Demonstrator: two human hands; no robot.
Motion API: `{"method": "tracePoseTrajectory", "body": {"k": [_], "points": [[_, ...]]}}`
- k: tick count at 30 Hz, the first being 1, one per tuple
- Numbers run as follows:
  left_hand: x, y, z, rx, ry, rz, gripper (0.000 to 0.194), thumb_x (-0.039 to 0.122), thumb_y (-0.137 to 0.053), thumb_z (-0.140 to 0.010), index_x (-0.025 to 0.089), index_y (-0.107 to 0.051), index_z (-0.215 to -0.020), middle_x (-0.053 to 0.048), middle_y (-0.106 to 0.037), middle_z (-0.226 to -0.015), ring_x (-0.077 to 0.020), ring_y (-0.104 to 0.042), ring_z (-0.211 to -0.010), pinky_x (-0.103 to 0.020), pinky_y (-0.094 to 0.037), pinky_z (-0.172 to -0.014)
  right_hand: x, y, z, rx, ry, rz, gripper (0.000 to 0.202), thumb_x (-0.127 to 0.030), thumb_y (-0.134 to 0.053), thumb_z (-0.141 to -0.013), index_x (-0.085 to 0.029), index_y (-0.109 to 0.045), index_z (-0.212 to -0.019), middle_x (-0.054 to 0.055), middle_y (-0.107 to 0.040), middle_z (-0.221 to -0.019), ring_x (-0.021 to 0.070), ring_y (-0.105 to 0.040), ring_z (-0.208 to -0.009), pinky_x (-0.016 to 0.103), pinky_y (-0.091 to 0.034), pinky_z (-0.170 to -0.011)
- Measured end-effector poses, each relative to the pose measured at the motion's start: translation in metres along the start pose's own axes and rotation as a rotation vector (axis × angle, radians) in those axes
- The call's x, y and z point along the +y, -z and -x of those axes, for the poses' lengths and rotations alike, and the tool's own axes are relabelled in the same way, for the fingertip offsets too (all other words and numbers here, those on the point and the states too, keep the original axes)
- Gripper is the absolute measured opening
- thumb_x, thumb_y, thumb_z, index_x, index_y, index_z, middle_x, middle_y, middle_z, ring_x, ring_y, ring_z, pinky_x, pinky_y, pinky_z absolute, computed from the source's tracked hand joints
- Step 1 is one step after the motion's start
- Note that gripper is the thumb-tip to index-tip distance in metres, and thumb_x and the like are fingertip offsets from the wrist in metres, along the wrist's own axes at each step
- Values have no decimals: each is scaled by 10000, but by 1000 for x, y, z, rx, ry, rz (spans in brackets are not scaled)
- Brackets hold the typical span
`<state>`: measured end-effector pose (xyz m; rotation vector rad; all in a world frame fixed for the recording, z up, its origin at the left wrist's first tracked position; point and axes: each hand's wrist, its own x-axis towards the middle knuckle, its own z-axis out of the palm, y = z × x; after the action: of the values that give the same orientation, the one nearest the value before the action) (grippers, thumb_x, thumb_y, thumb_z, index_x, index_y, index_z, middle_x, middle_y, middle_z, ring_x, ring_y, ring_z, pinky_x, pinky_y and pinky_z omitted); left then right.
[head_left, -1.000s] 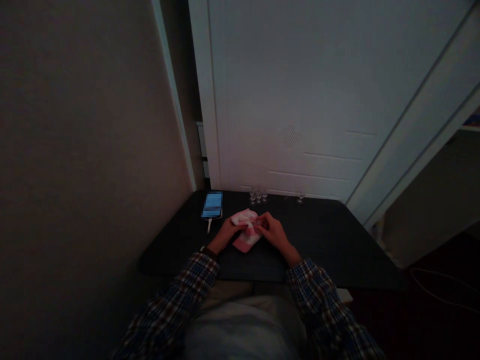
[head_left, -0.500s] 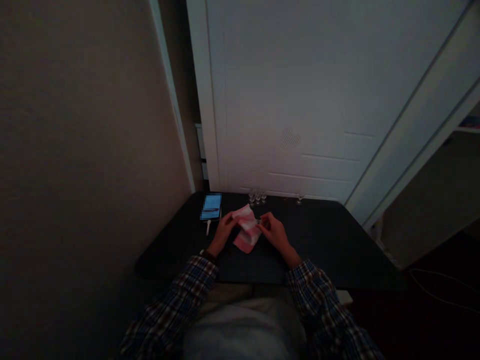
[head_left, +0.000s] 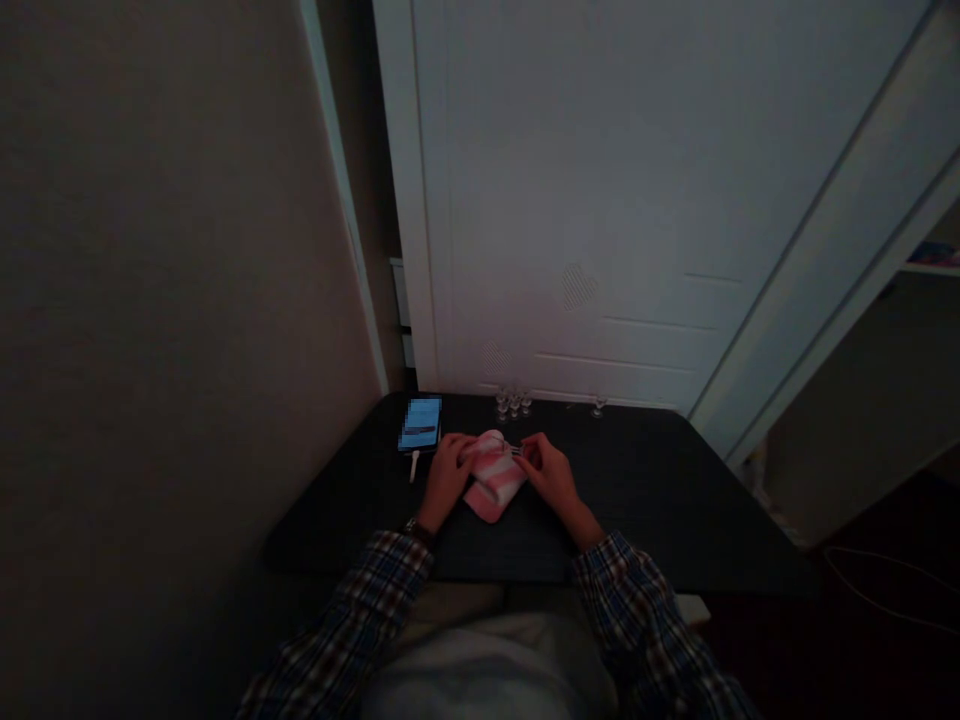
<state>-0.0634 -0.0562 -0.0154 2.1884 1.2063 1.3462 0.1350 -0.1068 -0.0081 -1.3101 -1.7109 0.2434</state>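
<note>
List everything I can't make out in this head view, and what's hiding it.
- Clear item at the right hand: full shape, head view; partly covered by fingers, also too small.
- Left hand: its grip on the striped cloth, head view; too dim and small.
- Phone: screen text, head view; blurred into blocks.
- Clustered glasses: exact count, head view; they overlap.
- Shelf: contents, head view; cut off by the right edge.

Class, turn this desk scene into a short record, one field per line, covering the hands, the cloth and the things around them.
Surface: dark table
Cloth: pink-and-white striped, folded over itself
Left hand: touching the cloth's left side
Right hand: pinching a small clear object at the cloth, details too dim
Back edge: cluster of small stemmed glasses; single glass apart, to the right
Left side: phone, screen lit, white cable at its near end
</note>
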Motion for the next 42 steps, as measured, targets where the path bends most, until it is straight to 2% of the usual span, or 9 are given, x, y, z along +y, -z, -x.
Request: {"method": "tracePoseTrajectory", "body": {"k": [3,6,10,14,21,25,31,36,42], "points": [[1,2,0,56,-18,-88,155,243,-507,-787,170,-635,-837,-70,-554,-944,-216,-521,-922,-349,-412,-847,0,0,0,3,0,-1,281,-388,-555,-779,-200,-507,-982,-12,-575,-734,118,-505,-587,230,-388,-562],[3,4,0,93,-20,-123,157,259,-505,-794,167,-631,-808,-63,-590,-876,-215,-534,-883,-348,-421,-818,0,0,0,-2,15,-14,285,-389,-555,-779,-198,-504,-985,-16,-575,-732,112,-508,-579,225,-393,-559],[10,5,1,-2,3,-18,223,284,-460,-829,173,-622,-937,-47,-652,-884,-183,-581,-790,-303,-451,-729,1,-1,0,-21,31,-18,291,-393,-568,-771,-200,-505,-979,-18,-577,-728,112,-514,-573,223,-391,-547],[13,6,3,-72,11,98,268,295,-463,-831,186,-624,-1016,-46,-667,-995,-185,-605,-859,-299,-459,-779,2,-1,0,-20,26,-13,279,-387,-573,-768,-205,-505,-969,-20,-575,-722,115,-522,-580,223,-390,-547],[4,2,2,-87,56,260,277,257,-448,-829,170,-640,-1008,-72,-644,-1077,-200,-580,-998,-341,-422,-903,5,-2,0,10,13,22,277,-400,-579,-760,-205,-510,-945,-16,-568,-717,121,-523,-599,226,-397,-565],[4,2,0,-90,58,354,241,272,-481,-815,168,-653,-947,-74,-638,-1046,-196,-571,-994,-332,-427,-894,4,-2,0,2,24,46,273,-404,-579,-758,-206,-516,-937,-10,-571,-728,124,-522,-609,226,-396,-569],[4,-1,-1,-129,154,519,246,317,-551,-773,162,-637,-944,-70,-622,-1026,-196,-573,-978,-318,-443,-862,1,0,0,-19,31,54,259,-396,-572,-767,-207,-510,-933,-12,-571,-719,121,-520,-595,221,-388,-557],[3,0,-2,-126,170,537,238,321,-567,-759,170,-663,-915,-61,-631,-1005,-202,-570,-973,-322,-428,-872,2,0,0,0,42,66,258,-387,-568,-772,-207,-510,-947,-7,-577,-753,121,-524,-614,222,-393,-570],[1,2,-1,-135,274,577,299,342,-560,-754,154,-669,-959,-82,-655,-1048,-230,-566,-1005,-340,-409,-893,3,-1,0,9,42,44,267,-378,-581,-760,-204,-509,-948,-16,-570,-730,116,-520,-595,223,-397,-564]]}}
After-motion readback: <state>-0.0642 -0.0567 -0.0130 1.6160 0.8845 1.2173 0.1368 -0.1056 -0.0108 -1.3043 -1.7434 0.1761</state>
